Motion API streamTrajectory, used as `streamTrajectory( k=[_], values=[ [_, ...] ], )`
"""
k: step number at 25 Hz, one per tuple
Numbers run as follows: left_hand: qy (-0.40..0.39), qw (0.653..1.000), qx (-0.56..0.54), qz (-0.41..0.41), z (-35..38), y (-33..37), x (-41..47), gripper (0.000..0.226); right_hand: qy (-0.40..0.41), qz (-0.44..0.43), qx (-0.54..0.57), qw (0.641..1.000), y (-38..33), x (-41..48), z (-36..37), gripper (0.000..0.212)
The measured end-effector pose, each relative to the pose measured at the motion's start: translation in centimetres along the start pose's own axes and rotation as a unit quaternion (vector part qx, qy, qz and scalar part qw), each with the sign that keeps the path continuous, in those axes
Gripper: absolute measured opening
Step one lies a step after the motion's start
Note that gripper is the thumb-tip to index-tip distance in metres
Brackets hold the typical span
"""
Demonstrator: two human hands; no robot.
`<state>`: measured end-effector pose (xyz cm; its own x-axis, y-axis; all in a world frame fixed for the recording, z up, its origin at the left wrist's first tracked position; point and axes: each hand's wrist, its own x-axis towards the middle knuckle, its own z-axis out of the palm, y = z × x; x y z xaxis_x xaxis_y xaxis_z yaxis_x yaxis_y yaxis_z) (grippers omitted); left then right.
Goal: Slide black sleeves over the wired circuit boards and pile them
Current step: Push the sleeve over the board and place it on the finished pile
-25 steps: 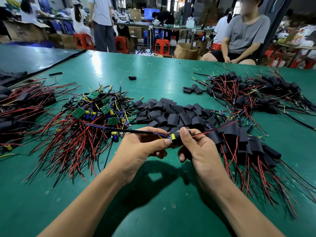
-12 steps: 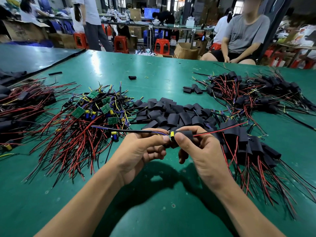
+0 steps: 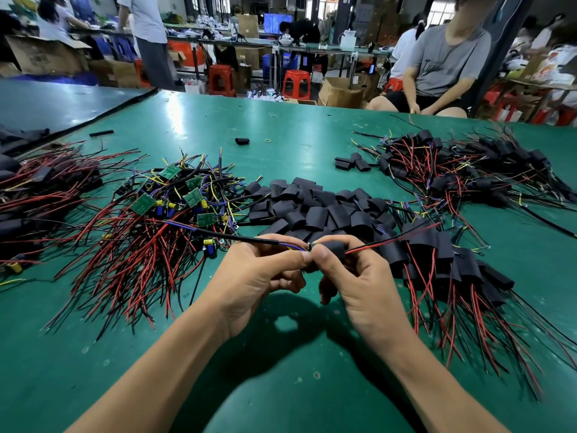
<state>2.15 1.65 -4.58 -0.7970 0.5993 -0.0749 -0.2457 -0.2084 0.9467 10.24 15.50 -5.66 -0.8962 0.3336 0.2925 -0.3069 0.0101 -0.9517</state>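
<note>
- The green table [image 3: 281, 126] carries three heaps before us: bare boards [image 3: 175, 207] with tangled wires on the left, loose black sleeves [image 3: 318, 207] in the middle, and sleeved boards [image 3: 452, 264] on the right.
- Our left hand [image 3: 249, 282] is held above the table with its fingers curled. Thumb and forefinger pinch a black cable [image 3: 249, 239] at the sleeve's mouth.
- Our right hand [image 3: 362, 285] meets it thumb to thumb, gripping one sleeve [image 3: 335, 250] just in front of the loose heap.
- That sleeve hides nearly all inside it. A red wire [image 3: 390, 240] trails from its right end.
</note>
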Motion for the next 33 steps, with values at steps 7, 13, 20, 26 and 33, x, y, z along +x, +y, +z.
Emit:
streamTrajectory(
  k=[7, 13, 20, 26, 33],
  values=[
    [-0.013, 1.0, 0.0, 0.011, -0.02, -0.02, -0.09, 0.026, 0.017, 0.018, -0.007, 1.0, -0.12, -0.07, 0.14, 0.017],
    [-0.004, 0.999, -0.027, 0.02, -0.45, 0.2, 0.19, 0.03, 0.008, 0.083, 0.004, 0.996, -0.27, -0.03, 0.21, 0.042],
    [-0.034, 0.999, -0.022, 0.022, -0.19, 0.36, -0.13, 0.02, -0.001, 0.11, 0.074, 0.991, 0.12, 0.22, 0.72, 0.049],
    [-0.032, 0.999, -0.039, 0.02, -0.28, 0.39, -0.09, 0.019, -0.018, 0.143, 0.148, 0.978, 0.14, 0.65, -0.15, 0.062],
    [-0.041, 0.998, -0.052, -0.002, -0.29, 0.6, -0.25, 0.019, 0.0, 0.168, 0.184, 0.968, 0.2, 0.26, 0.59, 0.057]
  ],
)
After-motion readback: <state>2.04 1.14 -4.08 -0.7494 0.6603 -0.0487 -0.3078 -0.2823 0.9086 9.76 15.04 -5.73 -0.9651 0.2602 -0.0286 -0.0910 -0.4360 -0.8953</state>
